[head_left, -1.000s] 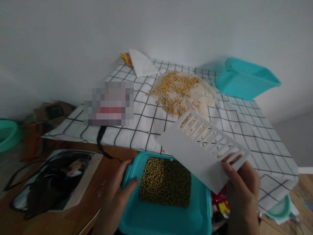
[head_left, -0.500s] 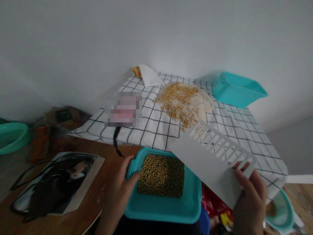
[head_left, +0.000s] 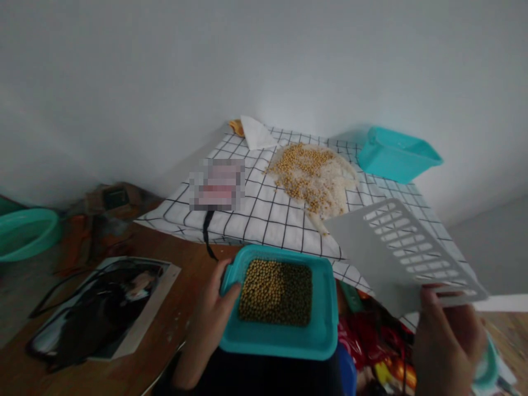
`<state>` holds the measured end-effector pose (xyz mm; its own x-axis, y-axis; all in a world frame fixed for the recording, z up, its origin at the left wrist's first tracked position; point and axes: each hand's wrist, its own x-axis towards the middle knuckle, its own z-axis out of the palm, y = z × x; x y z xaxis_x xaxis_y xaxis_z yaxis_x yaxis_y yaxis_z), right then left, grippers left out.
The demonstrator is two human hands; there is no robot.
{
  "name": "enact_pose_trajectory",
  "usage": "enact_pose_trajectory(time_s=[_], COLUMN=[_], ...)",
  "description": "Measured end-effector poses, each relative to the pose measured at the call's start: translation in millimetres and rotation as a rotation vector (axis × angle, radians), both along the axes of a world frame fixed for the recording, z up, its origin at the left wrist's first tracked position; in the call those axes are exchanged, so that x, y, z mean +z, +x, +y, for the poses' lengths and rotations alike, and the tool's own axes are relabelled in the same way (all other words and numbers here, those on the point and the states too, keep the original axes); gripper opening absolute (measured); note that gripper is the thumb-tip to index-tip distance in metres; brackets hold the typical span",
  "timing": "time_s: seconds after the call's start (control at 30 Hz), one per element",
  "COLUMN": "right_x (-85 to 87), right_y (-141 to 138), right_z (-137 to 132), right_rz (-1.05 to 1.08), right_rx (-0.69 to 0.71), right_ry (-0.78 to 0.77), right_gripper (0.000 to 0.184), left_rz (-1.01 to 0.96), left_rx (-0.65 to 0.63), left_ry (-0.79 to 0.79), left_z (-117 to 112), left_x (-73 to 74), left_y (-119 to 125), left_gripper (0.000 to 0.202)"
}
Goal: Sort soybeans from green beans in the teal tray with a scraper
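My left hand [head_left: 216,311] grips the left rim of a teal plastic tray [head_left: 284,345], thumb inside the edge. Soybeans [head_left: 264,291] lie in the tray, its right part in shadow. In my right hand [head_left: 447,338] is a grey plastic board with slots [head_left: 363,247], its fingers through the slotted end. The board is tilted over the right front of the cloth-covered table, apart from the tray. Beyond it, a spread-out pile of soybeans and paler grains [head_left: 311,176] lies on the checked cloth [head_left: 264,214].
A teal bin [head_left: 398,157] stands at the table's back right by the wall. At the cloth's left are a blurred-out item [head_left: 218,187] with a black strap and a white folded sheet [head_left: 256,133]. A green basin [head_left: 27,234] and a picture bag [head_left: 103,313] lie left; red packaging [head_left: 363,335] sits below.
My right hand has moved right with the slotted board, turning it and drawing it away from the grain pile and the tray. My left hand stays on the tray, which has shifted slightly.
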<state>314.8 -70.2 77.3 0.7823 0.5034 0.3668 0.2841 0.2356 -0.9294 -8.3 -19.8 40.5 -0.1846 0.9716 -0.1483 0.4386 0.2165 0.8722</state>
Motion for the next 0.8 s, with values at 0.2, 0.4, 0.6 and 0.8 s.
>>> enact_pose_trajectory(time_s=[0.2, 0.4, 0.6, 0.8], right_x=[11.8, 16.9, 11.5, 14.0], right_y=[16, -1, 1, 5], right_z=[-12, 6, 26, 41], right_rz=[-0.358, -0.620, -0.617, -0.669], right_rx=[0.205, 0.677, 0.702, 0.751], right_ry=[-0.088, -0.110, -0.109, -0.092], right_gripper=[0.017, 0.025, 0.026, 0.028], left_rz=[0.067, 0.146, 0.222, 0.282], left_rx=[-0.086, -0.228, -0.295, -0.440], left_ry=[0.030, 0.044, 0.064, 0.074], left_z=[0, 11, 30, 31], left_x=[-4.7, -22.1, -24.5, -18.1], left_y=[12, 25, 28, 37], left_gripper=[0.039, 0.048, 0.055, 0.058])
